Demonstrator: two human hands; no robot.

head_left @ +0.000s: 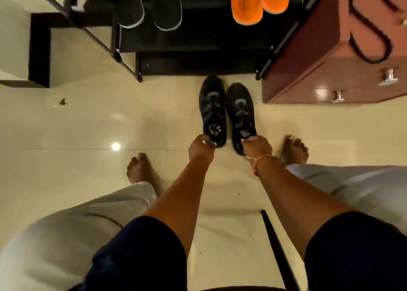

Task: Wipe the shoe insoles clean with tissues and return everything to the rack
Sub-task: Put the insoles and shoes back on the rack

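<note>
Two black lace-up shoes stand side by side just in front of the rack [198, 46], toes pointing toward it, on the glossy cream floor [88, 125]. The left shoe [212, 105] and right shoe [240, 108] have matte black uppers, dark laces and a small grey patch on each tongue. The left hand [201, 146] pinches the heel of the left shoe, and the right hand [256, 146], with an orange thread round its wrist, grips the heel of the right shoe. On the rack's dark shelf lie two orange insoles [247, 4] and, left of them, two dark insoles [132, 11] with pale edges. A reddish cabinet [319, 70] stands right of the rack
</note>
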